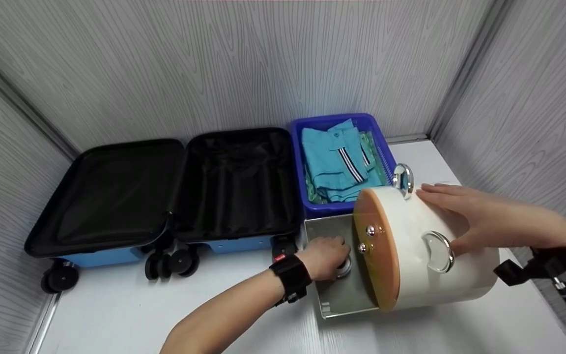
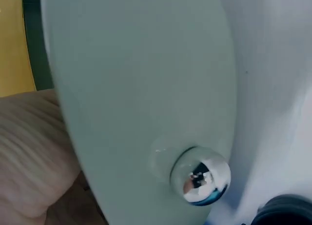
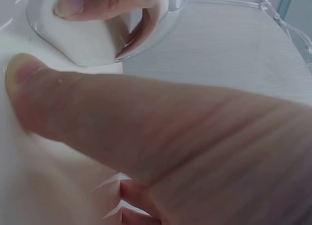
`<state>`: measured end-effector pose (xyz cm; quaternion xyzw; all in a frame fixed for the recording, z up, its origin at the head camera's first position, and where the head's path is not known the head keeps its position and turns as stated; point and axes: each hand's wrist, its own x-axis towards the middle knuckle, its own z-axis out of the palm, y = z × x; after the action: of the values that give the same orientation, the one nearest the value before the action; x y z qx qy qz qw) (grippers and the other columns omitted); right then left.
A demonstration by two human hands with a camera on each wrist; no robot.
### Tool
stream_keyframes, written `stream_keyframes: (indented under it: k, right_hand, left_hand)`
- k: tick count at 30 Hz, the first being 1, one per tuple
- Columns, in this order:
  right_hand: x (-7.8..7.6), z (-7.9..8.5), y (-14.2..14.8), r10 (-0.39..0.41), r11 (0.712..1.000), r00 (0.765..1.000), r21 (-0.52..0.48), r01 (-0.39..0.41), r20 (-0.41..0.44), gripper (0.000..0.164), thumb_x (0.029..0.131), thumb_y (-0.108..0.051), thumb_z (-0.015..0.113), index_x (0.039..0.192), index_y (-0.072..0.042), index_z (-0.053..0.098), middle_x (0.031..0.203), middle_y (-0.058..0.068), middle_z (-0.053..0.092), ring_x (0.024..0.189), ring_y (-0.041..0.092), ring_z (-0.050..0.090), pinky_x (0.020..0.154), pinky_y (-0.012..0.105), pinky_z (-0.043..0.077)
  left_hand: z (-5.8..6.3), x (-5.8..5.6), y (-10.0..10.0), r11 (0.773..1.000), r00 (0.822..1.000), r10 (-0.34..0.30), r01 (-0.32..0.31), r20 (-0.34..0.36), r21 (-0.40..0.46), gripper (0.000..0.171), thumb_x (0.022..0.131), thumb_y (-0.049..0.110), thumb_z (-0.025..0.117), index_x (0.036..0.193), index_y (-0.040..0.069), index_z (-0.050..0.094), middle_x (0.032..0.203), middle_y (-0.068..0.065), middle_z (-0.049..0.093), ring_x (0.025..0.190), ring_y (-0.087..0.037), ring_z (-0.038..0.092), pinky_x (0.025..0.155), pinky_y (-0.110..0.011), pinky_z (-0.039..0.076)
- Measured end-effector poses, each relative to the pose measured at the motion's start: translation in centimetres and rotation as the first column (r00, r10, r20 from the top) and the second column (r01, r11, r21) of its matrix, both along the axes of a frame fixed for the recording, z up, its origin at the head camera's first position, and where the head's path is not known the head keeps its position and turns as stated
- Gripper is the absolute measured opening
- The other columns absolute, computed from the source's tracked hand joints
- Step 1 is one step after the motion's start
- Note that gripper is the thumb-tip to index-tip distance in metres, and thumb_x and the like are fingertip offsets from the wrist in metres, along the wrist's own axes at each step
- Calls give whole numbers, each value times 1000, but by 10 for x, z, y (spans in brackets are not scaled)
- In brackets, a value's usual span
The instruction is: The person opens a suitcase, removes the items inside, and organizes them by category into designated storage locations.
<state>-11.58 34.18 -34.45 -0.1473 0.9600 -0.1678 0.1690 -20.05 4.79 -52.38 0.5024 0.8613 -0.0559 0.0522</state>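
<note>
A cream case (image 1: 452, 250) with an orange face (image 1: 381, 255), chrome ring handles and small chrome balls (image 1: 370, 230) lies tilted on the right of the white surface. My right hand (image 1: 489, 216) rests on its side, fingers spread; in the right wrist view its thumb (image 3: 73, 98) presses the smooth cream wall beside a handle. Left of the orange face, my left hand (image 1: 327, 255) curls its fingers over a round silver object (image 1: 344, 269) inside a clear-edged tray (image 1: 349, 300). In the left wrist view, a pale panel (image 2: 136, 78) with a chrome ball (image 2: 202, 176) hides much of that hand.
A blue suitcase (image 1: 243, 187) lies spread apart at the left, its black-lined halves facing up and its wheels toward me. Behind the tray, a blue basket (image 1: 298, 162) holds folded turquoise clothes (image 1: 332, 157). Grey wood-grain walls (image 1: 239, 64) enclose the surface.
</note>
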Motion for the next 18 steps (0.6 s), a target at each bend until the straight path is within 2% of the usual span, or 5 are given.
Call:
stream_keyframes:
  k: [5, 10, 12, 14, 18]
  right_hand:
    - [1, 2, -2, -9, 1000, 1000, 5, 9, -2, 109, 68, -20, 87, 162, -17, 32, 167, 9, 27, 151, 39, 22, 114, 63, 27]
    - [3, 4, -3, -30, 999, 999, -12, 30, 15, 114, 66, -22, 88, 163, -21, 30, 168, 7, 24, 152, 38, 19, 114, 64, 25]
    - [3, 5, -2, -37, 999, 999, -18, 37, 19, 116, 64, -23, 89, 163, -22, 29, 168, 7, 24, 153, 38, 18, 114, 64, 24]
    - [3, 5, -2, -45, 999, 999, -19, 45, 22, 117, 63, -24, 89, 163, -23, 29, 168, 7, 23, 153, 39, 17, 114, 65, 23]
    - [1, 3, -3, -33, 999, 999, -10, 33, 20, 112, 66, -23, 89, 162, -17, 32, 167, 11, 26, 151, 41, 20, 114, 68, 23]
  left_hand:
    - [9, 2, -7, 999, 999, 6, -9, 47, 53, 53, 79, 39, 89, 119, 14, 66, 107, -1, 61, 96, -19, 62, 79, -35, 53]
    - [29, 7, -27, 963, 990, 50, -83, 130, 257, 45, 91, 33, 76, 128, 11, 65, 114, -4, 63, 105, -20, 62, 90, -35, 52]
    - [35, 9, -40, 922, 982, 84, -142, 172, 360, 42, 94, 27, 73, 130, 8, 64, 119, -5, 64, 110, -20, 62, 95, -34, 51]
    - [36, 12, -55, 862, 968, 123, -214, 219, 459, 36, 94, 21, 71, 127, 8, 64, 118, -5, 65, 109, -19, 62, 95, -33, 52]
    - [24, 20, -86, 751, 925, 212, -361, 315, 554, 28, 94, 15, 69, 120, 7, 66, 109, -4, 65, 98, -17, 62, 87, -35, 53]
